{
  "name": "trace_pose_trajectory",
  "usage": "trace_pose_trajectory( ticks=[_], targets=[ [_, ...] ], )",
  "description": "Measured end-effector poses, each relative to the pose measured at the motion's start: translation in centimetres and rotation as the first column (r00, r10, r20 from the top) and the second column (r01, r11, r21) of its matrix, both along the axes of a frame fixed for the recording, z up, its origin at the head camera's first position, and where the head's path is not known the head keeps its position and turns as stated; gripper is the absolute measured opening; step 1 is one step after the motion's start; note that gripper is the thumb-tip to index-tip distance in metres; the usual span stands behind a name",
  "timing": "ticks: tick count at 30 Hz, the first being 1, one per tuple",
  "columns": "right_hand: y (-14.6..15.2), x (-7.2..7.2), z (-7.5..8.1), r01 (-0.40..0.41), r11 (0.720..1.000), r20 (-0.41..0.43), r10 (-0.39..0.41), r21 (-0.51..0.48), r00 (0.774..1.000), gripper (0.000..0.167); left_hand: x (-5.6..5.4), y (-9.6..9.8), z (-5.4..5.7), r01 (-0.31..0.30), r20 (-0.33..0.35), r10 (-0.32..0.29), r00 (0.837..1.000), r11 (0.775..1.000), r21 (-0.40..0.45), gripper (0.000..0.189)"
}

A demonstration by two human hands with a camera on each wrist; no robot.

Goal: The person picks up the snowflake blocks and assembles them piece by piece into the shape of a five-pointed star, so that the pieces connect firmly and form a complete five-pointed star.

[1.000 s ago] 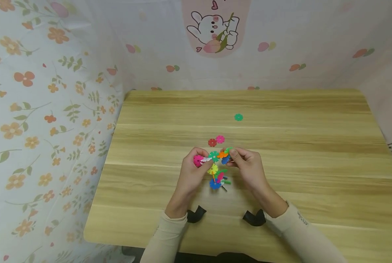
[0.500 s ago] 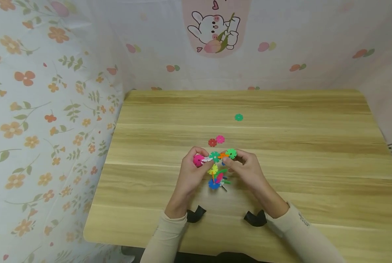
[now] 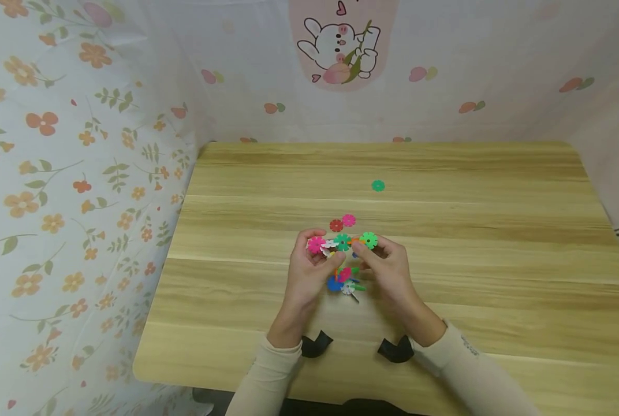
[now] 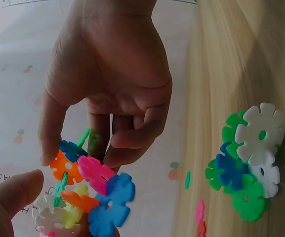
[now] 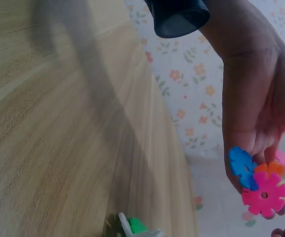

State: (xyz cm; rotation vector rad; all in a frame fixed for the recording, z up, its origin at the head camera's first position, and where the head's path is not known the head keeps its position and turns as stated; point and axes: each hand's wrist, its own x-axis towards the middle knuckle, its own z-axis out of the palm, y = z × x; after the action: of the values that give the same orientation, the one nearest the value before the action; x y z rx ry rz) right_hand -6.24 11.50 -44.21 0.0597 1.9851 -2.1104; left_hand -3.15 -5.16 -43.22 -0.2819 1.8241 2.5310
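Observation:
Both hands hold one joined build of snowflake discs, flower-shaped plastic pieces slotted together. My left hand pinches its left end, by a pink disc and white discs. My right hand pinches the other end, thumb over an orange disc, beside a bright green disc. Blue, pink and orange discs hang from the build in the left wrist view. On the table beneath lies a second joined cluster of white, green and blue discs, partly hidden in the head view.
Loose red and pink discs lie side by side beyond the hands. A teal disc lies farther back. The wooden table meets a patterned curtain at the back and left. Black wrist pieces sit at both wrists.
The right thumb has shifted toward the orange disc, and the bright green disc now faces up. The build has tilted, so its yellow disc is mostly hidden. The left hand has moved slightly up and right.

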Motion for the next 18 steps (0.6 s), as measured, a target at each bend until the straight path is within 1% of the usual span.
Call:
trace_pose_trajectory(
  ticks=[2, 7, 11, 14, 18],
  targets=[
    [-0.1, 0.0, 0.0, 0.011, 1.000, 0.016, -0.011, -0.013, 1.000, 0.027, 0.0, 0.1, -0.1, 0.006, 0.004, -0.006, 1.000, 1.000, 0.020, 0.052],
    [-0.1, -0.2, 0.0, 0.017, 1.000, 0.063, -0.016, -0.018, 0.998, 0.032, 0.1, -0.2, -0.3, 0.035, 0.013, -0.035, 0.999, 0.999, 0.011, 0.055],
    [-0.1, -0.4, 0.1, 0.022, 0.999, 0.122, -0.017, -0.040, 0.992, 0.030, 0.1, -0.5, -0.4, 0.051, 0.026, -0.052, 0.998, 0.998, 0.042, 0.051],
    [0.0, -0.5, 0.0, -0.018, 0.999, 0.134, 0.023, -0.038, 0.991, 0.034, 0.1, -0.9, -0.6, 0.063, 0.038, -0.065, 0.997, 0.997, 0.045, 0.046],
    [0.3, -0.8, -0.2, -0.138, 0.990, 0.112, 0.137, 0.003, 0.984, 0.043, 0.0, -1.3, -0.7, 0.102, 0.041, -0.101, 0.994, 0.995, -0.019, 0.038]
  ],
)
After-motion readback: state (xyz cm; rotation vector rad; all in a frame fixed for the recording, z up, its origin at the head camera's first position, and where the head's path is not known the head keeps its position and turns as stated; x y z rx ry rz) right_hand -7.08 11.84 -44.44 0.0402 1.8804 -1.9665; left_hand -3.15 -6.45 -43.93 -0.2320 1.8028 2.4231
